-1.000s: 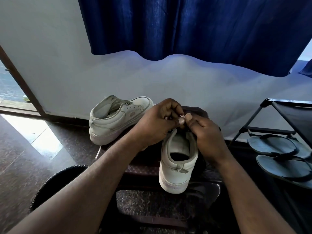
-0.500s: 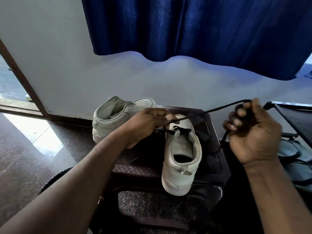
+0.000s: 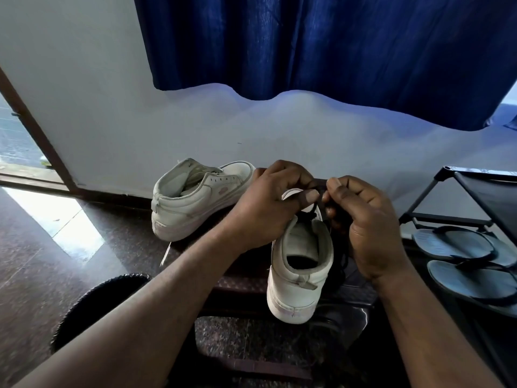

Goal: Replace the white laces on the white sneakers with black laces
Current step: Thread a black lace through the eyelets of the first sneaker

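Seemingly halfway: black lace is going into the centre sneaker.
Fingers of the left hand and right hand are pinching it — the far sneaker, left of centre, is waiting, seemingly laceless.

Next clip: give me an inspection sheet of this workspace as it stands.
Surface: dark stool carrying both sneakers.
Job's things: near sneaker, heel toward camera, black lace at its top eyelets; far sneaker, visible eyelets empty.
Clutter: thin pale strip hanging off the stool edge, unclear what.
Hands: left hand and right hand both pinch the black lace above the near sneaker.
Cables: nothing seen.
Surroundings: blue curtain, white wall, shoe rack holding sandals at right, doorway at left.
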